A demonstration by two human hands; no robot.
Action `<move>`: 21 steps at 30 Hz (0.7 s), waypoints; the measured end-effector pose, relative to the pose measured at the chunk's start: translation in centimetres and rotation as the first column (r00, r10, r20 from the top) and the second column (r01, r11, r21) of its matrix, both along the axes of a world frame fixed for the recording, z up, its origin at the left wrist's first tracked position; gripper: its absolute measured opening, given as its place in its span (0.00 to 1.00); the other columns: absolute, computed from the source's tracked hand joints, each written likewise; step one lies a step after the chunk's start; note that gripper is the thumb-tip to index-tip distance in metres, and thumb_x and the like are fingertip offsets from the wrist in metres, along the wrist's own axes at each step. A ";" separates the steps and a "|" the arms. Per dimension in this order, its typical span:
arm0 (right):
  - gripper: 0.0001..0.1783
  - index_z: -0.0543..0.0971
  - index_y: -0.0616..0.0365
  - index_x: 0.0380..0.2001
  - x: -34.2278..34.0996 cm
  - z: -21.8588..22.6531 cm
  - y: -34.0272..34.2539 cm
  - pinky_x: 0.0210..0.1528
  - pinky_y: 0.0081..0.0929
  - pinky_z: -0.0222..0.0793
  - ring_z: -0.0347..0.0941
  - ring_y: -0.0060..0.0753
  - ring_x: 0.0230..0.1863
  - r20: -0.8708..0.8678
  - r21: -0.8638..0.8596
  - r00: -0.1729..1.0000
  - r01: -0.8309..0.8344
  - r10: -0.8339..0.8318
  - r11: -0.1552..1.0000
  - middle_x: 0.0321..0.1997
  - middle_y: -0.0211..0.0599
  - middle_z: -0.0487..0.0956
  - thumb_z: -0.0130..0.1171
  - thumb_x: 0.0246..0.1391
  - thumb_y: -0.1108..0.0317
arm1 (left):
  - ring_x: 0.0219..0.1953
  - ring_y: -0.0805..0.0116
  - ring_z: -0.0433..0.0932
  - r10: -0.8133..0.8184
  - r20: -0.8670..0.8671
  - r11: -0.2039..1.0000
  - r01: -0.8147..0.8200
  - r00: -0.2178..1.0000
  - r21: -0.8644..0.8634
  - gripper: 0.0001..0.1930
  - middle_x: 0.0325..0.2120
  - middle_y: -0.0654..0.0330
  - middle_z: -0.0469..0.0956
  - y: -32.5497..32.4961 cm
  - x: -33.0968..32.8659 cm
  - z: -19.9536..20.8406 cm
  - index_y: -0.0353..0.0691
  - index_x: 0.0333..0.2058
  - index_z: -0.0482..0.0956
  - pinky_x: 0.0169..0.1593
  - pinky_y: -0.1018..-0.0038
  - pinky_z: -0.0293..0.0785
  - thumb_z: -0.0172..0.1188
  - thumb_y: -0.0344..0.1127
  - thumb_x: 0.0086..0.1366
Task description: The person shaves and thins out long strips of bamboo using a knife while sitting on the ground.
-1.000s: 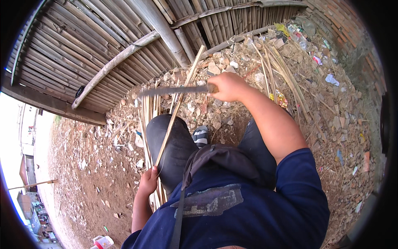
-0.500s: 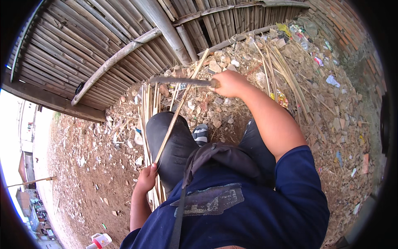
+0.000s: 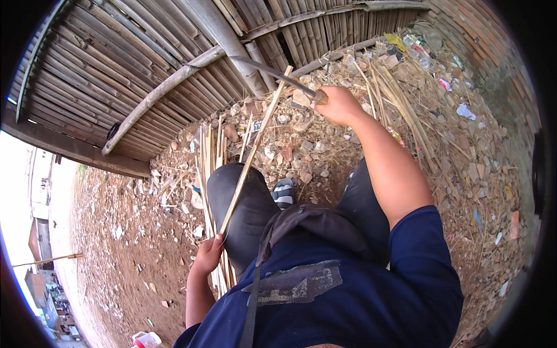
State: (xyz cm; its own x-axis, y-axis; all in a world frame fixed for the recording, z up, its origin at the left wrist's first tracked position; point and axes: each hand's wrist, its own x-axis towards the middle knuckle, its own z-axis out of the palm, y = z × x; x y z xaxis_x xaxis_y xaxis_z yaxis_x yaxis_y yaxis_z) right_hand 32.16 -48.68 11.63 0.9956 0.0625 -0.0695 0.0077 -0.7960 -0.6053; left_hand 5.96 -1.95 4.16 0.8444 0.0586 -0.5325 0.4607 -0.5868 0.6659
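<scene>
Strip (image 3: 253, 153): while its near end is held by the left hand (image 3: 208, 255), it is slanted across the left thigh (image 3: 246, 203), far end pointed at the slatted wall (image 3: 145, 52).
Left-hand fingers: closed, strip pinched at the thumb; undersides hidden.
Right hand (image 3: 337, 105): wrapped shut around the knife (image 3: 301, 88) handle.
Blade: extended leftward, seen crossing the strip's far end; contact cannot be told.
More strips (image 3: 212, 148): bunched beside the left thigh.
</scene>
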 end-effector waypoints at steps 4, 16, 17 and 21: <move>0.12 0.79 0.53 0.32 -1.7 0.7 1.3 0.38 0.42 0.73 0.80 0.41 0.35 0.123 -0.015 0.965 -0.230 0.230 0.973 0.29 0.38 0.81 0.65 0.54 0.56 | 0.26 0.71 0.67 -0.053 0.137 0.993 0.038 0.989 0.110 0.27 0.19 0.60 0.70 -0.9 -0.2 0.3 0.34 0.25 0.71 0.33 0.68 0.68 0.48 0.53 0.77; 0.13 0.81 0.53 0.37 0.1 -1.6 2.6 0.44 0.43 0.76 0.81 0.43 0.41 -0.084 -0.118 0.962 -0.269 0.261 0.956 0.35 0.40 0.83 0.65 0.54 0.57 | 0.25 0.69 0.66 -0.092 0.228 0.987 0.058 0.969 0.150 0.26 0.18 0.58 0.68 -0.5 -1.0 0.0 0.33 0.25 0.69 0.32 0.65 0.66 0.46 0.50 0.77; 0.13 0.81 0.53 0.37 0.6 -1.9 1.8 0.45 0.42 0.76 0.81 0.42 0.41 -0.070 -0.101 0.979 -0.199 0.193 0.975 0.36 0.40 0.83 0.65 0.54 0.57 | 0.25 0.70 0.65 -0.066 0.198 0.994 0.047 0.978 0.100 0.26 0.18 0.59 0.68 -0.3 -0.9 -0.2 0.34 0.25 0.68 0.32 0.65 0.66 0.45 0.50 0.78; 0.15 0.81 0.52 0.42 1.0 -2.8 1.1 0.46 0.40 0.76 0.81 0.41 0.42 -0.045 -0.094 0.993 -0.110 0.106 0.989 0.37 0.39 0.83 0.65 0.55 0.57 | 0.26 0.71 0.64 -0.067 0.143 0.994 0.054 0.987 0.093 0.26 0.19 0.62 0.66 -0.2 -0.4 0.7 0.35 0.25 0.68 0.32 0.67 0.65 0.43 0.50 0.79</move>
